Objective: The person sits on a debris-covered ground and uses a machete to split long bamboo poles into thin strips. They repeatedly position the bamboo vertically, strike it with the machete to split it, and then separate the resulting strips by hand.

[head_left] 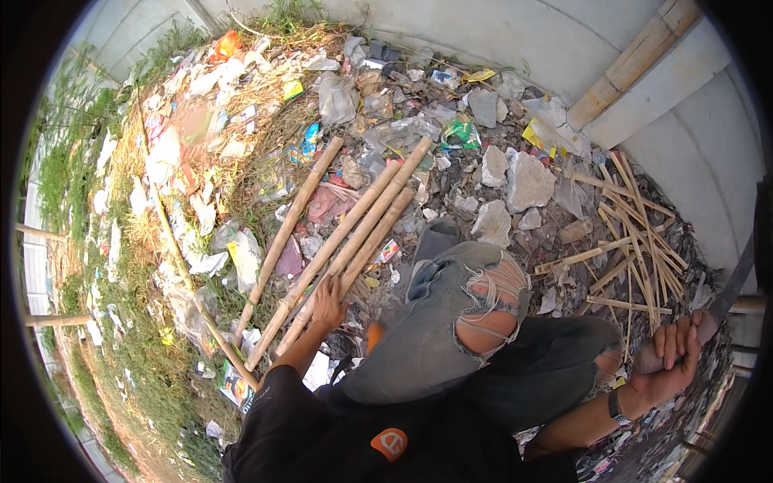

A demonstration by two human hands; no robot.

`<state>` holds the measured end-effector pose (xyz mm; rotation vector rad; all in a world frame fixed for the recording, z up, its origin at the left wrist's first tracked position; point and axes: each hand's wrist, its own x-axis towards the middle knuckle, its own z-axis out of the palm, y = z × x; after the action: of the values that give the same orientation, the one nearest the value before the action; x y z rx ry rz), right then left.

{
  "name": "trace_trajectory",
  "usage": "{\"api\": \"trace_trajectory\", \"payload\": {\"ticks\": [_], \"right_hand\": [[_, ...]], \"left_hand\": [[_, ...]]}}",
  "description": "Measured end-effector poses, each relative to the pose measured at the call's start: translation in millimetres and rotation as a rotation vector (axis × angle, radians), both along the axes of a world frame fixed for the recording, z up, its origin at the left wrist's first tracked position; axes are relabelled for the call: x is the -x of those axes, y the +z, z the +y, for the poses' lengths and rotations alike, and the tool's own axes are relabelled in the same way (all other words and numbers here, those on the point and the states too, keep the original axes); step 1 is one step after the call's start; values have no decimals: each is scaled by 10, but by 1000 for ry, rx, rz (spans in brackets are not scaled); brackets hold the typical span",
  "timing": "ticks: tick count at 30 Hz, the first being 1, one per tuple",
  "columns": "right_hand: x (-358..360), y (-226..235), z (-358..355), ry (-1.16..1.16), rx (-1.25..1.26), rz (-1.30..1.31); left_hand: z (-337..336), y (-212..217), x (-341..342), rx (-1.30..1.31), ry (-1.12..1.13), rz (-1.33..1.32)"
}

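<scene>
Several cut bamboo poles [290,225] lie side by side on the littered ground in front of me, slanting from lower left to upper right. My left hand [328,304] rests on the lower part of the right-hand poles, its fingers bent over one bamboo pole [377,241]; just which one is partly hidden. Out at the right, my right hand [678,352] is closed round the handle of a machete. The dark grey machete blade [737,275] points up and away at the right rim of the picture. My knee in torn jeans [427,322] is bent between the hands.
A heap of thin split bamboo strips [636,233] lies at the right. Broken concrete chunks [527,181] and plastic litter [336,98] cover the ground ahead. A pale wall [499,40] bounds the far side, with a thick bamboo post [632,64] leaning there. Grass [161,370] grows left.
</scene>
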<state>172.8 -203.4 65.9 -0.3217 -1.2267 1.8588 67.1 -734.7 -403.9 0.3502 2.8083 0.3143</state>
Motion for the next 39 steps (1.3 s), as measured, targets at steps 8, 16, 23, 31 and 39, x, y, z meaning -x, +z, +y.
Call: {"api": "trace_trajectory", "payload": {"ticks": [8,16,23,31,39], "right_hand": [[370,-235,-392,137,210,-30],[372,-213,-661,273,336,-59],[316,-394,-554,219,237,-135],[161,-473,-319,79,313,-204],[148,-440,-328,67,345,-197]], "left_hand": [[48,192,293,11,-71,-112],[345,-4,579,104,-76,-144],[449,-112,556,107,-18,-259],[657,872,654,-382,82,-252],[1351,3737,1645,-882,34,-231]]}}
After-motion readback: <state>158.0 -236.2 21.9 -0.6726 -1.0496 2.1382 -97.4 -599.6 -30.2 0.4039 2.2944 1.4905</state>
